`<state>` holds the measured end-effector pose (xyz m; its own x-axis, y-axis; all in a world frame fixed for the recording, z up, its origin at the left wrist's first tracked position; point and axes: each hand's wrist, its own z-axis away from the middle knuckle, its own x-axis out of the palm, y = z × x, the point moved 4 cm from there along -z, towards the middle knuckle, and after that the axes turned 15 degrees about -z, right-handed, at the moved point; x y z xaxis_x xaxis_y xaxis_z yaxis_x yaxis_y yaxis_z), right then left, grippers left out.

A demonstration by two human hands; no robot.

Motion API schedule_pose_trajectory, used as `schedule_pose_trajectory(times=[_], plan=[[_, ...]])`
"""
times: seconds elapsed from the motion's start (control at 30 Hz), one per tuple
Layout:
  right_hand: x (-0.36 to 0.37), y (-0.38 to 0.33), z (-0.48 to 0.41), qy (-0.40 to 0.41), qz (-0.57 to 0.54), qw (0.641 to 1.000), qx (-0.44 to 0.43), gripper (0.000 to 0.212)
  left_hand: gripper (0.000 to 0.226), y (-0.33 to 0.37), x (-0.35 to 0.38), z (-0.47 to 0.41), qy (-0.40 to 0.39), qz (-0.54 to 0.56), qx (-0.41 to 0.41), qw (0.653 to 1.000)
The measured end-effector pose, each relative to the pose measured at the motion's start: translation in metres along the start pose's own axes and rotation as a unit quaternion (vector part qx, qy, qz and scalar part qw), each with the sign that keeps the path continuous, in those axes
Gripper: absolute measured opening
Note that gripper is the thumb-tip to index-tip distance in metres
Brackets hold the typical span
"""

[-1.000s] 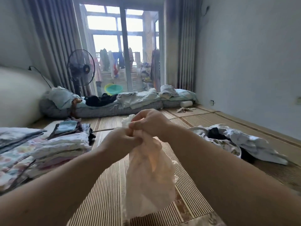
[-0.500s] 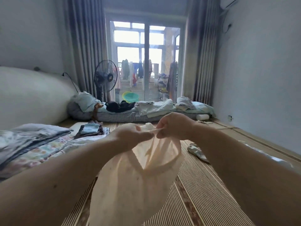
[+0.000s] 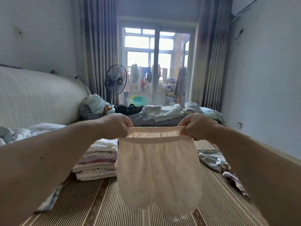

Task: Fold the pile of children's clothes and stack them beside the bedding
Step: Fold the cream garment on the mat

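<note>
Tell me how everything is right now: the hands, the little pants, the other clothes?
left hand: pinching one end of the waistband
right hand: pinching the other end
pants: held up, spread wide, legs hanging down
stack: folded and neat
loose clothes: crumpled, not yet folded

Lighting: daylight only, from the glass balcony door (image 3: pixel 156 67); upper panes blown out to white. Room dim, bluish. Backlit pale garment (image 3: pixel 158 173) glows translucent. Shadows soft. Optics: wide-angle bowing at edges, curtains (image 3: pixel 99 51) leaning inward; lower corners stretched, slightly soft.
</note>
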<state>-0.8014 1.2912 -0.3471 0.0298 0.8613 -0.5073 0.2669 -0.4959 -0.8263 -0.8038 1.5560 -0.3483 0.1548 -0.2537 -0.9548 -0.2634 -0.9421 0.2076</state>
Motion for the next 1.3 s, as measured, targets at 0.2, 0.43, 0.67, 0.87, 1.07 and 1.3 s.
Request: schedule_pose_trajectory(times=[0.2,0.43,0.67,0.87,1.07,1.3], plan=[[-0.004,-0.015,0.03,-0.108,-0.258,0.959,-0.034,0.019,0.04,-0.004,-0.009,0.017,-0.027,0.233,0.069,0.97],[0.012,-0.048,0.058,-0.196,-0.115,0.962,-0.153,0.016,0.048,-0.008,-0.009,0.018,-0.053,0.213,0.018,0.975],[0.026,-0.032,0.058,-0.223,0.232,0.938,-0.129,0.012,0.033,-0.006,-0.001,0.021,-0.049,-0.02,0.067,0.996],[0.006,-0.024,0.048,-0.11,0.203,0.958,-0.171,0.019,0.042,-0.018,-0.004,0.025,-0.021,0.001,0.137,0.99],[-0.009,-0.014,0.036,0.003,-0.072,0.988,-0.138,0.022,0.044,-0.026,0.005,0.014,0.102,0.14,0.074,0.982],[0.0,0.001,0.016,0.115,-0.094,0.988,-0.044,0.018,0.013,-0.017,0.029,-0.003,0.095,0.325,-0.071,0.938]])
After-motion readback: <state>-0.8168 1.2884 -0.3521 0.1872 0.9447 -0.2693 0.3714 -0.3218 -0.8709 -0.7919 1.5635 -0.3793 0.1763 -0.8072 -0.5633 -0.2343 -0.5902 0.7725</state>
